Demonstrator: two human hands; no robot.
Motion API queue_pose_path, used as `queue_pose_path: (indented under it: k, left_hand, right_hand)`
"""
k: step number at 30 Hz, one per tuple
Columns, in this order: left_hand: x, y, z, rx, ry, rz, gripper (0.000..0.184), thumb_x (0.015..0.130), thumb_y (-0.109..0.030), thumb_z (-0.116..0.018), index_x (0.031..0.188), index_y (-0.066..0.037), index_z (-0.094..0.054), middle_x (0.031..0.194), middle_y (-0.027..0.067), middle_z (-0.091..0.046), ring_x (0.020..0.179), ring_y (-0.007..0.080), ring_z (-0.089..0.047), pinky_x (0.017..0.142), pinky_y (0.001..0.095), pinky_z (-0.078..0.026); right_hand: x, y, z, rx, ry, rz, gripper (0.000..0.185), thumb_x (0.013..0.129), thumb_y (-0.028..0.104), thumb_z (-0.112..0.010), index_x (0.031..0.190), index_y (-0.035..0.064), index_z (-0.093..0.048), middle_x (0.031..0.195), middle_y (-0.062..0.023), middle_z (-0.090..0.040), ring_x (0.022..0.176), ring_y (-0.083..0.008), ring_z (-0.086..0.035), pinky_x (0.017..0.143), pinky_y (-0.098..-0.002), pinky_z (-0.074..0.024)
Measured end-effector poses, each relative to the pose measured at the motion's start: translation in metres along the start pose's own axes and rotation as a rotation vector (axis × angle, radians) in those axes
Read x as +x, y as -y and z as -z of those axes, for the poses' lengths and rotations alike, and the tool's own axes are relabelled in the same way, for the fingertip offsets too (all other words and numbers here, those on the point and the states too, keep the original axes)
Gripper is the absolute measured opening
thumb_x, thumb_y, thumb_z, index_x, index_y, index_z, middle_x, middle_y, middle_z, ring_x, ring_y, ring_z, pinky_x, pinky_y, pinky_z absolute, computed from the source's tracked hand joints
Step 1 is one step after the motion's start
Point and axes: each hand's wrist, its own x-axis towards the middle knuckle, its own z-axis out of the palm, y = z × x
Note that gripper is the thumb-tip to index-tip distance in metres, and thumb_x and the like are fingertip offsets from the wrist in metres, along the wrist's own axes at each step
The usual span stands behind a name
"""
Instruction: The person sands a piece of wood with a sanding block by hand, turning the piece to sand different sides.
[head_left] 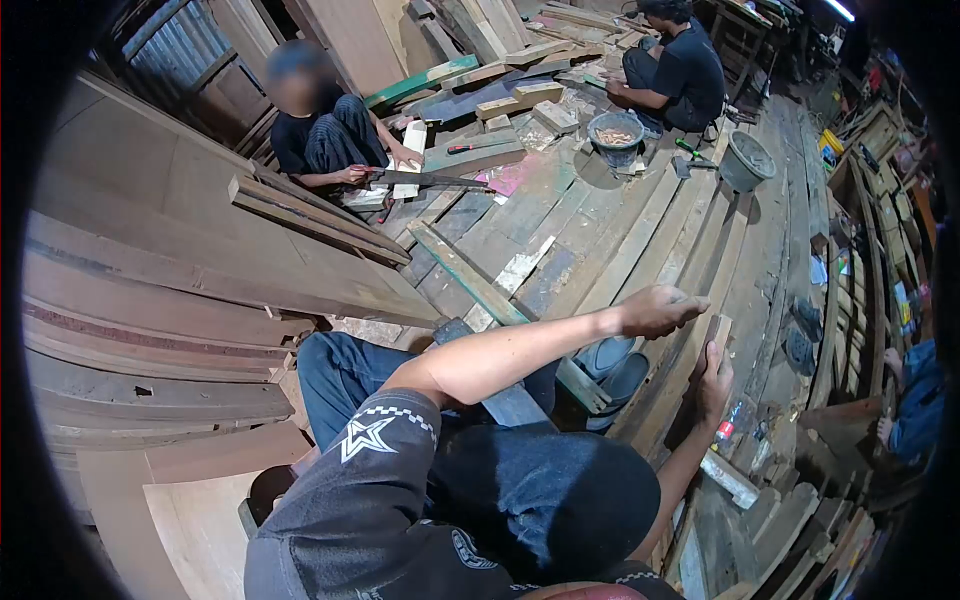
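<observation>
My left hand [660, 311] reaches out over the floor with its fingers curled closed. Whatever it may hold is too small or hidden to make out. Just below it, my right hand [712, 386] grips a short strip of wood [719, 328], whose end points up past the fingertips. The two hands are close but apart. Beneath them run long wooden planks [655, 402], and a pair of grey sandals [615, 372] sits to the left. A green-edged wooden beam [470, 275] lies beyond my left forearm.
At upper left a person [325, 140] holds a handsaw [425, 179] by a pale wood block [409, 160]. Another person [680, 70] squats near a bucket of wood pieces [616, 136]. A second bucket [747, 160], a hammer [690, 163], a plastic bottle [729, 424] and stacked lumber [800, 525] surround me.
</observation>
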Motion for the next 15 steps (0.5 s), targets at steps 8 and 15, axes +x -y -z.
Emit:
queue_pose_path:
  k: [8,15]
  left_hand:
    - [0.014,0.027,0.002,0.331,-0.062,-0.673,0.04,0.095,-0.043,-0.056,0.077,-0.007,-0.058,0.056,-0.0001,-0.048,0.045,0.011,-0.045,0.042,0.0287,-0.036]
    - [0.019,0.018,0.003,0.044,0.036,-0.114,0.025,0.101,-0.027,-0.05,0.093,-0.004,-0.06,0.054,0.0006,-0.046,0.043,0.0128,-0.046,0.041,0.0312,-0.038]
  right_hand:
    - [0.001,-0.003,-0.001,-0.018,-0.023,0.079,0.041,0.1,0.031,-0.052,0.119,-0.004,-0.06,0.103,-0.0114,-0.064,0.091,-0.0194,-0.058,0.082,-0.0315,-0.0449]
    - [0.0,-0.012,-0.005,-0.005,-0.085,-0.077,0.039,0.096,0.042,-0.056,0.105,0.0046,-0.063,0.068,0.0005,-0.052,0.056,-0.0113,-0.049,0.051,-0.0279,-0.0394]
